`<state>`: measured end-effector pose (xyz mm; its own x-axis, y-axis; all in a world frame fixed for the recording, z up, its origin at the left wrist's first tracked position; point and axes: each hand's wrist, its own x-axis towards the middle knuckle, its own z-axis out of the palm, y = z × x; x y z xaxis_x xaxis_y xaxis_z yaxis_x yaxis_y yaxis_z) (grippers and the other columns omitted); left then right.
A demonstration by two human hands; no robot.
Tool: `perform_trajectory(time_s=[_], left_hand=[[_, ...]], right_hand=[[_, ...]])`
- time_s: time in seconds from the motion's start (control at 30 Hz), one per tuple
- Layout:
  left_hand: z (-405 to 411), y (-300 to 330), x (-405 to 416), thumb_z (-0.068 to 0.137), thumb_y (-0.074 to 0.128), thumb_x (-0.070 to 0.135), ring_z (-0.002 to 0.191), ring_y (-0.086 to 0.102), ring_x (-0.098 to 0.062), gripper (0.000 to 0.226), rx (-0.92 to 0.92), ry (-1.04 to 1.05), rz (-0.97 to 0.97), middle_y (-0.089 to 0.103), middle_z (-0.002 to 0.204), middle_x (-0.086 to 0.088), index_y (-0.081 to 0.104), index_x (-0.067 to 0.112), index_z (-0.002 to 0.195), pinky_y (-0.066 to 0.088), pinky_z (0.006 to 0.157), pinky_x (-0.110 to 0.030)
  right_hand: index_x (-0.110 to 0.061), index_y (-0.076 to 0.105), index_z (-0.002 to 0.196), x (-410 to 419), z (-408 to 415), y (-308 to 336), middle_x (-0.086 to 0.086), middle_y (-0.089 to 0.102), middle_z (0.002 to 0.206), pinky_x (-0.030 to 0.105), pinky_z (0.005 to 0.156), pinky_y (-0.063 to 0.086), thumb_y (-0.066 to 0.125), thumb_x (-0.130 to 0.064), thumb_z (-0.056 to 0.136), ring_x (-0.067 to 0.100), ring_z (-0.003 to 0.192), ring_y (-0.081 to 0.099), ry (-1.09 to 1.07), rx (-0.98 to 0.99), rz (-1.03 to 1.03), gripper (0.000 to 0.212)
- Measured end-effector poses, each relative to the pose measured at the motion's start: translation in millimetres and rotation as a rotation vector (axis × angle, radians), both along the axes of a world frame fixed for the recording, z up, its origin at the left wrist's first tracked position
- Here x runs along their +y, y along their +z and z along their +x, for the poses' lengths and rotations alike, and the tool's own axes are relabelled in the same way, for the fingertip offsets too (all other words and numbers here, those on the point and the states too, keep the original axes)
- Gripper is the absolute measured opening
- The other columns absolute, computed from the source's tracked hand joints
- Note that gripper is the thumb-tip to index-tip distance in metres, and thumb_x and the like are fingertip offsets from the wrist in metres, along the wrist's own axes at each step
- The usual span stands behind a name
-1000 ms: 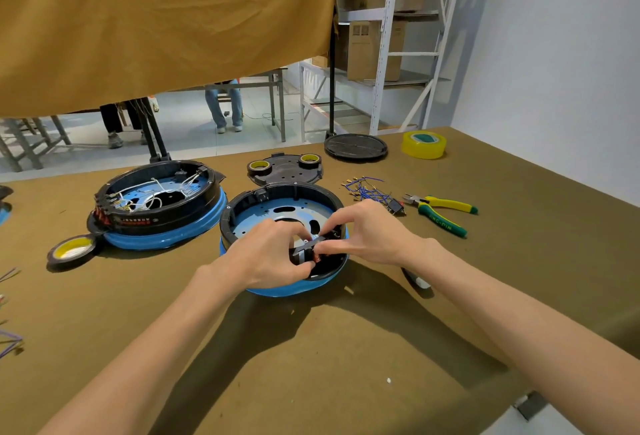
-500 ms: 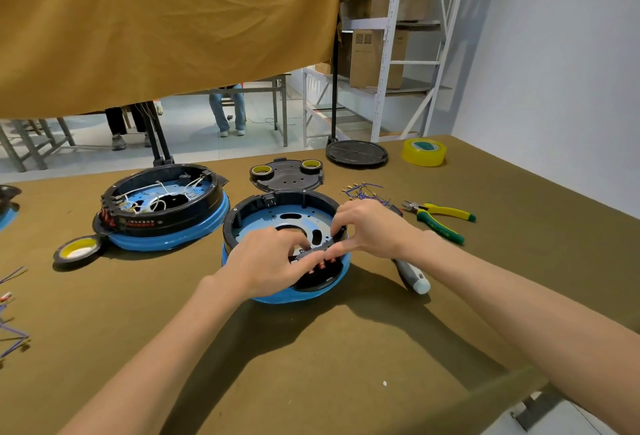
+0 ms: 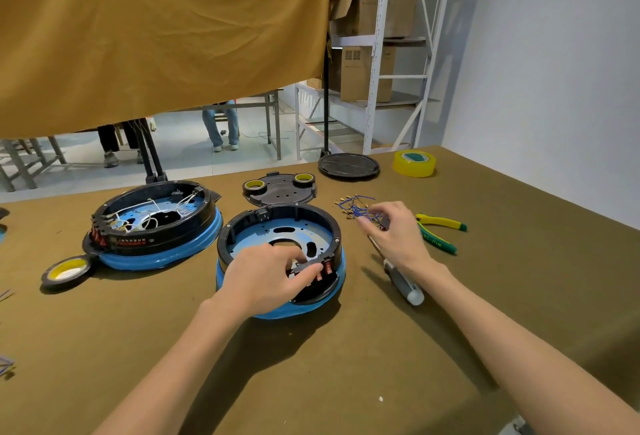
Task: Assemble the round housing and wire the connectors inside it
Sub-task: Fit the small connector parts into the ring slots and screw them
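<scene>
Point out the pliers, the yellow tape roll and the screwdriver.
pliers (image 3: 439,233): head view, on the green and yellow handles.
yellow tape roll (image 3: 414,167): head view, on its outer side wall.
screwdriver (image 3: 403,284): head view, on the grey handle.

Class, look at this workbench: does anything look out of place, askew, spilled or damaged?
Nothing stands out as damaged or spilled. The blue wires with metal terminals lie in a loose tangle by the right hand, and the left hand grips the near round black-and-blue housing.

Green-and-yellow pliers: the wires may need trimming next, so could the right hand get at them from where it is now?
Probably yes. The right hand is at the blue wire bundle, and the pliers lie uncovered on the table just to its right, with nothing between them.
</scene>
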<state>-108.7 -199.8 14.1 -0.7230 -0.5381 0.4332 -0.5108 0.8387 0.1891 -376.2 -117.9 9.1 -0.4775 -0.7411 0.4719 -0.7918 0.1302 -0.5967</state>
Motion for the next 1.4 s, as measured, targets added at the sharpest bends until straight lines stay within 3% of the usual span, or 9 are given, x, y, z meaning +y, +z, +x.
perform_trajectory(time_s=[0.1, 0.3, 0.43, 0.53, 0.73, 0.8, 0.87, 1.0, 1.4], left_hand=[[-4.0, 0.6, 1.9, 0.081, 0.014, 0.088, 0.074, 0.063, -0.004, 0.081, -0.015, 0.021, -0.006, 0.071, 0.087, 0.018, 0.071, 0.040, 0.114, 0.052, 0.057, -0.023], [-10.0, -0.4, 1.4, 0.085, 0.017, 0.086, 0.068, 0.059, -0.003, 0.076, -0.039, 0.065, -0.021, 0.065, 0.078, 0.018, 0.071, 0.040, 0.111, 0.040, 0.049, -0.021], [-11.1, -3.9, -3.3, 0.082, 0.019, 0.089, 0.069, 0.060, -0.003, 0.075, -0.017, 0.088, -0.013, 0.065, 0.079, 0.018, 0.071, 0.042, 0.108, 0.050, 0.052, -0.023], [-15.3, -5.5, -5.0, 0.080, 0.017, 0.092, 0.068, 0.059, -0.003, 0.080, 0.020, 0.106, -0.022, 0.064, 0.078, 0.019, 0.072, 0.041, 0.108, 0.042, 0.048, -0.021], [-36.1, -3.4, 5.4, 0.083, 0.014, 0.089, 0.067, 0.060, -0.005, 0.082, 0.070, 0.224, -0.073, 0.068, 0.076, 0.014, 0.071, 0.036, 0.109, 0.043, 0.051, -0.022], [-36.5, -2.5, 9.5, 0.084, 0.020, 0.087, 0.065, 0.057, -0.005, 0.076, 0.149, 0.183, -0.037, 0.063, 0.070, 0.014, 0.067, 0.034, 0.109, 0.045, 0.057, -0.022], [-29.4, -1.0, 8.1, 0.088, 0.034, 0.081, 0.069, 0.055, -0.005, 0.063, 0.216, 0.094, -0.027, 0.057, 0.073, 0.016, 0.065, 0.030, 0.107, 0.048, 0.079, -0.029], [-0.9, -10.6, 4.2, 0.089, 0.049, 0.067, 0.086, 0.055, -0.003, 0.041, 0.257, 0.085, -0.123, 0.059, 0.087, 0.021, 0.067, 0.033, 0.103, 0.035, 0.100, -0.035], [9.2, -28.4, 23.9, 0.088, 0.074, 0.045, 0.092, 0.064, -0.005, 0.033, 0.304, 0.094, -0.060, 0.076, 0.104, 0.012, 0.075, 0.027, 0.115, 0.038, 0.088, -0.029]], right_hand=[[-0.009, 0.072, 0.119, -13.4, -28.5, -0.3, 0.013, 0.069, 0.119, 0.043, 0.094, 0.054, 0.061, -0.026, 0.099, 0.028, 0.107, 0.064, -0.330, 0.005, 0.171, 0.028], [-0.009, 0.071, 0.117, -33.3, -38.8, -8.1, 0.017, 0.065, 0.120, 0.044, 0.091, 0.055, 0.060, -0.034, 0.101, 0.033, 0.109, 0.062, -0.314, 0.049, 0.413, 0.031], [-0.016, 0.073, 0.113, -30.4, -35.7, -5.7, 0.010, 0.067, 0.116, 0.042, 0.089, 0.055, 0.072, -0.032, 0.094, 0.029, 0.106, 0.063, -0.346, 0.120, 0.318, 0.025], [-0.013, 0.073, 0.103, -23.5, -22.2, 2.4, 0.006, 0.072, 0.102, 0.039, 0.084, 0.057, 0.077, -0.022, 0.090, 0.022, 0.094, 0.066, -0.266, 0.006, 0.099, 0.016], [-0.022, 0.075, 0.093, 12.0, 40.9, 17.7, -0.007, 0.068, 0.089, 0.007, 0.070, 0.046, 0.083, -0.016, 0.083, 0.000, 0.082, 0.062, 0.023, -0.064, -0.174, 0.014], [-0.021, 0.077, 0.095, 23.9, 60.9, 16.0, -0.010, 0.066, 0.089, 0.007, 0.071, 0.046, 0.083, -0.015, 0.082, -0.001, 0.085, 0.062, 0.066, -0.069, -0.219, 0.015], [-0.020, 0.078, 0.098, 32.6, 75.8, 12.0, -0.011, 0.064, 0.089, 0.011, 0.071, 0.048, 0.083, -0.015, 0.082, 0.002, 0.084, 0.061, 0.097, -0.094, -0.232, 0.017], [-0.020, 0.078, 0.101, 36.9, 94.3, 1.9, -0.012, 0.059, 0.086, 0.013, 0.067, 0.045, 0.084, -0.018, 0.082, 0.004, 0.079, 0.055, 0.136, -0.112, -0.237, 0.020], [-0.027, 0.074, 0.099, 37.2, 111.0, -20.5, -0.016, 0.069, 0.082, 0.015, 0.061, 0.050, 0.079, -0.025, 0.088, 0.012, 0.073, 0.065, 0.299, -0.128, -0.309, 0.013]])
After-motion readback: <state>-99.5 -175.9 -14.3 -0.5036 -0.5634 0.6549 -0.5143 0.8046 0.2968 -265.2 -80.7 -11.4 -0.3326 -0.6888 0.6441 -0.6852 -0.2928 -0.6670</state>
